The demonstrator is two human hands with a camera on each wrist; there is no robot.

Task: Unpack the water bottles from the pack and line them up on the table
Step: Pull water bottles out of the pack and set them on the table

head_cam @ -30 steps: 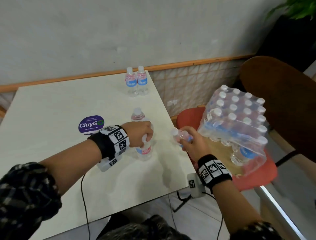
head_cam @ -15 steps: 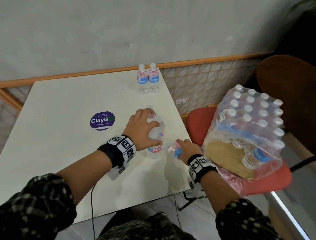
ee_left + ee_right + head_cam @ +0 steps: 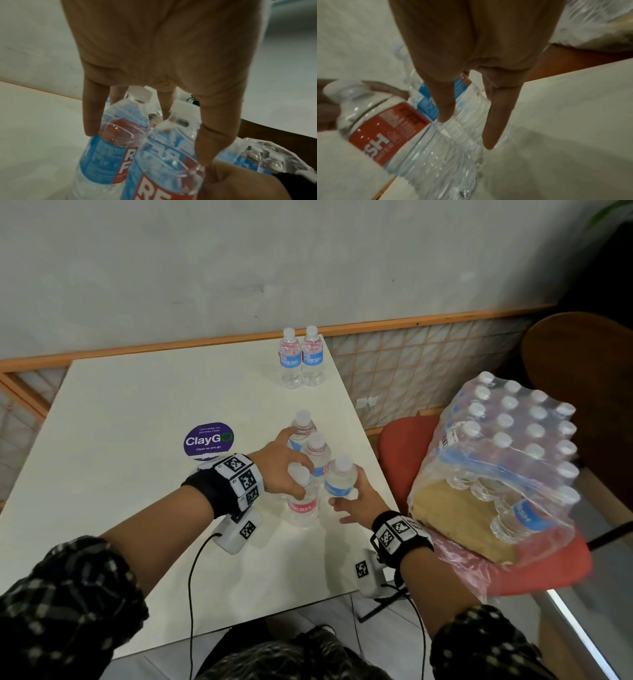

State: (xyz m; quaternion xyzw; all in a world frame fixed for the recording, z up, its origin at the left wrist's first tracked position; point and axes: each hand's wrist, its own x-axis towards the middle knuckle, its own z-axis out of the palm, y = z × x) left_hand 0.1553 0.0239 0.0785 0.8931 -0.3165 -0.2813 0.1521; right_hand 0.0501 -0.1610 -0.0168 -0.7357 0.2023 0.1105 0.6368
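Note:
Four small water bottles stand in a cluster near the table's (image 3: 137, 412) right edge. My left hand (image 3: 303, 479) reaches over them, and its thumb and fingers grip the neck of the nearest, red-labelled bottle (image 3: 303, 508). In the left wrist view that hand (image 3: 147, 146) straddles two bottles (image 3: 109, 148). A blue-labelled bottle (image 3: 339, 486) stands upright just right of it. My right hand (image 3: 346, 494) touches its side with straight fingers (image 3: 494, 121). Two more bottles (image 3: 301, 361) stand side by side at the far edge. The shrink-wrapped pack (image 3: 496, 460) lies torn open at its near end.
The pack sits on a red chair (image 3: 400, 446) to the right of the table. A brown chair back (image 3: 582, 364) rises behind it. A purple ClayGo sticker (image 3: 208, 440) marks the table left of the cluster. A tiled wall runs behind.
My right hand carried a bottle from beside the pack onto the table and stood it upright next to the others. My left hand stayed on the cluster.

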